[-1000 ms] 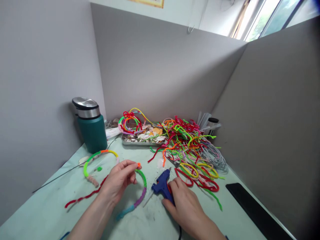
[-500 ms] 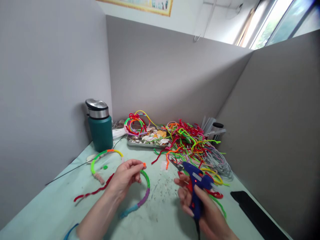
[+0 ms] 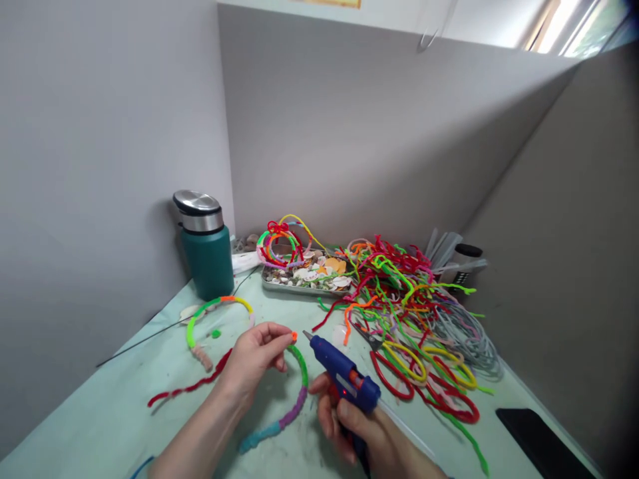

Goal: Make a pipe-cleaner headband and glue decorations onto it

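My left hand [image 3: 259, 352] is closed in a pinch, and a small orange piece of pipe cleaner [image 3: 294, 336] sticks out at its fingertips. Just below those fingers curves an open ring wrapped in green, purple and blue [image 3: 292, 414]; its upper part is hidden by the hand, so I cannot tell if it is held too. A blue hot glue gun [image 3: 342, 371] is gripped in my right hand [image 3: 344, 422], its red light on. The metal nozzle points up-left, close to the orange piece but apart from it. A second ring [image 3: 190, 332] and a dark red pipe cleaner [image 3: 184, 387] lie at left.
A green bottle [image 3: 207, 263] stands at the back left. Behind the hands is a metal tray [image 3: 309, 291] of small pieces, with bundled rings [image 3: 279, 246] on it. Pipe cleaners [image 3: 399, 279] are heaped right of it, near scissors [image 3: 399, 359]. A black flat object [image 3: 539, 439] lies far right.
My right hand has brought the glue gun leftward, its nozzle now near my left fingertips. My left hand keeps its pinch. The view has shifted, showing more of the right side.
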Action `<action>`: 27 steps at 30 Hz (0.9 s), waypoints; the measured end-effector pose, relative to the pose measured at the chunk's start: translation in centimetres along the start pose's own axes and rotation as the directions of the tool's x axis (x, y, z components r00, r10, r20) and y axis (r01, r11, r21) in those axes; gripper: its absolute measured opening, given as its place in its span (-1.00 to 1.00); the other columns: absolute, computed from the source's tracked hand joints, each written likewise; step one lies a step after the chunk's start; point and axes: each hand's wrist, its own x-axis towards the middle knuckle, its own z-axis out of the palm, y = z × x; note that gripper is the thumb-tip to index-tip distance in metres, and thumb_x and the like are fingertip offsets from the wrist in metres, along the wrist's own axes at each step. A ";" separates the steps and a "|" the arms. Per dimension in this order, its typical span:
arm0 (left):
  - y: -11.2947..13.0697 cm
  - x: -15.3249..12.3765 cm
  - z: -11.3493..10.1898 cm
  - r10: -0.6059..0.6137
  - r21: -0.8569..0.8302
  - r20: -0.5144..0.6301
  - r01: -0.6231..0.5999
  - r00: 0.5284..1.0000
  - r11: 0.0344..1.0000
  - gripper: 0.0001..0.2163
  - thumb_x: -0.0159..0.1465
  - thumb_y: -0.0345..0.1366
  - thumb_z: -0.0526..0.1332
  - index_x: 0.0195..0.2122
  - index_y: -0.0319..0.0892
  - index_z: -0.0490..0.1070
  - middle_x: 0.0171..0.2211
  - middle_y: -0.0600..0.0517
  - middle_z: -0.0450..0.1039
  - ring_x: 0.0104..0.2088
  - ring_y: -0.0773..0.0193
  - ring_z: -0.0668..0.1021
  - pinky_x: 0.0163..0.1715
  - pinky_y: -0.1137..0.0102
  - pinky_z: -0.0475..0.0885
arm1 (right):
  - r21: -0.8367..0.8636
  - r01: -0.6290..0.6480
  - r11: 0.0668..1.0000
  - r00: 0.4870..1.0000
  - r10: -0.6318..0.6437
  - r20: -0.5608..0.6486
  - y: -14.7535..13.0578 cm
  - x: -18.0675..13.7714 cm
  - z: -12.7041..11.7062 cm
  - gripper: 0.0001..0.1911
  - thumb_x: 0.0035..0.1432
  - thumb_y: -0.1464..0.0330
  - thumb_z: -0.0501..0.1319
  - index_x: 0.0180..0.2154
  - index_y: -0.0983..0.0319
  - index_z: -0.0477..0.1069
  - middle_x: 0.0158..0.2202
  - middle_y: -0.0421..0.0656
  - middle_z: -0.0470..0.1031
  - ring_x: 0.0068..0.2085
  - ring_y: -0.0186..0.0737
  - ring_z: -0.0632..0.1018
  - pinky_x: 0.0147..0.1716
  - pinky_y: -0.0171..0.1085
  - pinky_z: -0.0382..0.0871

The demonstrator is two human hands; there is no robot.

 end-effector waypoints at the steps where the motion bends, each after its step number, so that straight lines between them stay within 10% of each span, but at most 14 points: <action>1: 0.0 0.0 0.1 0.004 0.012 0.000 -0.004 1.000 1.000 -0.79 0.05 -0.22 0.32 -0.37 -0.24 0.40 -0.68 0.17 0.32 -0.68 0.46 0.34 -0.60 0.51 0.31 | -0.020 -0.017 1.000 1.000 0.017 0.006 -0.1 -0.1 0.1 -0.53 0.22 0.07 0.04 -0.02 0.29 0.24 -0.41 -0.19 0.32 -0.57 -0.47 0.23 -0.62 -0.43 0.10; 27: 0.7 -0.5 1.2 0.044 0.130 -0.039 -0.038 0.998 0.991 -0.80 -0.01 -0.23 0.32 -0.46 -0.21 0.35 -0.56 0.14 0.37 -0.65 0.45 0.35 -0.62 0.51 0.30 | -0.093 -0.112 0.989 0.991 0.118 0.062 -1.5 -0.2 0.8 -0.45 0.09 -0.05 0.11 -0.10 0.25 0.25 -0.44 -0.23 0.24 -0.57 -0.46 0.16 -0.58 -0.38 0.03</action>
